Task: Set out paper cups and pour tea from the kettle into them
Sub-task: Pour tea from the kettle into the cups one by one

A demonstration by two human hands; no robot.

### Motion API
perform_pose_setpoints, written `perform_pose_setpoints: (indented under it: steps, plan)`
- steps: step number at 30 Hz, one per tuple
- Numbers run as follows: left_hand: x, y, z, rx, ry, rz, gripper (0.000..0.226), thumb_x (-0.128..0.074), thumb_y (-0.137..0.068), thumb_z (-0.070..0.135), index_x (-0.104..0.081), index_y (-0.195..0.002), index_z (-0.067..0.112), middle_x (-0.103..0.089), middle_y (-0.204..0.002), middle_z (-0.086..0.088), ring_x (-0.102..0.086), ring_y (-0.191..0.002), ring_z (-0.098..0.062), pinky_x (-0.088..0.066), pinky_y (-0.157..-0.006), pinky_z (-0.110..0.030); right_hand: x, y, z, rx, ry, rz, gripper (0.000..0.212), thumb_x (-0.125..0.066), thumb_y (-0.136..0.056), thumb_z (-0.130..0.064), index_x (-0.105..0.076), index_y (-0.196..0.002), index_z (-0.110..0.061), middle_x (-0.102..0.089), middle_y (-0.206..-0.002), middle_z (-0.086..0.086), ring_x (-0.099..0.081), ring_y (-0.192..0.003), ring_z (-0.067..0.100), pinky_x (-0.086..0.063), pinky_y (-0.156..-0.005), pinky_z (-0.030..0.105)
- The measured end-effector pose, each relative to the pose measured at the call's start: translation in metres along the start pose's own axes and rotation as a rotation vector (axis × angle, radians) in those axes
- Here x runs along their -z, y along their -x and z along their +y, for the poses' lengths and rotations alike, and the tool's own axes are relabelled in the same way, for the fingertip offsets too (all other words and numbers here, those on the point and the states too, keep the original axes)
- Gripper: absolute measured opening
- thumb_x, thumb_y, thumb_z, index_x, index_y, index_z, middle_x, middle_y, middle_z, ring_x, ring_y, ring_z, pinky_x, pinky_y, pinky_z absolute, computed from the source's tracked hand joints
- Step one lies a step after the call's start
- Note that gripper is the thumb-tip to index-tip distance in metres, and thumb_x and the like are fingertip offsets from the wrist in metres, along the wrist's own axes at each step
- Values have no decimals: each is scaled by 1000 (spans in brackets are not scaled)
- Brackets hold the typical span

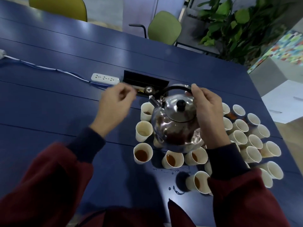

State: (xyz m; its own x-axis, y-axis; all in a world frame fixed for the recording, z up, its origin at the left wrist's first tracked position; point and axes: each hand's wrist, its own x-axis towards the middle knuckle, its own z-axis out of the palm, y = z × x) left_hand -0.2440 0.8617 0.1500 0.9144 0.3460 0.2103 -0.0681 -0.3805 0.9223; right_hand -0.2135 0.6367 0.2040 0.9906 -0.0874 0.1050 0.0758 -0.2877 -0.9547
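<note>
Maroon sleeves (pixel 49 185) reach over the blue table (pixel 65 128). The right hand (pixel 206 108) curls round the black handle (pixel 177 87) of the steel kettle (pixel 175 126), which hangs just above the crowded paper cups (pixel 240 138), its spout (pixel 153 101) over a far-left cup (pixel 146 112). The left hand (pixel 114 105) hovers apart, fingers loosely curled, holding nothing. Several near cups hold tea. Pouring well probably means tipping slowly with the spout low over one rim. Spilled drops (pixel 176 190) already wet the table, and light cups may topple.
</note>
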Motion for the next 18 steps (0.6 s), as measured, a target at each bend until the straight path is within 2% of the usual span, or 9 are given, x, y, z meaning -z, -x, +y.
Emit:
perform_pose_setpoints:
  steps: [2, 5, 8, 11, 16, 18]
  plan:
    - [-7, 19, -49, 121, -122, -83, 11, -69, -87, 16, -66, -90, 26, -71, -87, 8, -63, -76, -6, -55, -76, -35, 6, -3, 3, 27, 75, -19, 54, -55, -98, -45, -66, -85, 6, -67, -81, 23, -62, -73, 27, -53, -80, 52]
    - [-26, 44, -105, 229, -232, -302, 46, -81, -77, 9, -60, -118, 16, -66, -113, 1, -64, -97, -18, -54, -88, -39, 8, -6, 7, 101, 248, -51, 52, -56, -98, -42, -60, -70, 2, -57, -55, 0, -51, -59, 14, -47, -65, 44]
    - [-41, 52, -121, 248, -279, -394, 79, -88, -70, 17, -49, -138, 13, -56, -135, 0, -58, -116, -22, -48, -93, -34, 7, -6, 12, 140, 427, -95, 49, -60, -96, -39, -56, -59, -6, -53, -52, 3, -44, -53, 12, -37, -57, 34]
    - [-55, 48, -122, 174, -319, -404, 88, -89, -68, 30, -45, -143, 16, -53, -141, 1, -54, -123, -20, -47, -102, -41, 2, -9, 18, 171, 488, -108, 46, -64, -94, -36, -56, -58, -9, -45, -48, -4, -41, -51, 11, -34, -55, 30]
    - [-67, 38, -118, 178, -350, -442, 97, -89, -65, 41, -40, -147, 20, -49, -144, 2, -48, -130, -18, -43, -105, -40, -17, -16, 22, 220, 574, -142, 31, -65, -90, -37, -63, -66, -18, -60, -56, -5, -57, -60, 14, -45, -60, 33]
    - [-70, 34, -119, 183, -349, -461, 94, -89, -64, 42, -42, -144, 25, -50, -143, 4, -49, -128, -18, -43, -103, -40, -25, -17, 21, 262, 641, -169, 27, -63, -90, -40, -63, -70, -22, -62, -59, -5, -60, -65, 18, -45, -62, 32]
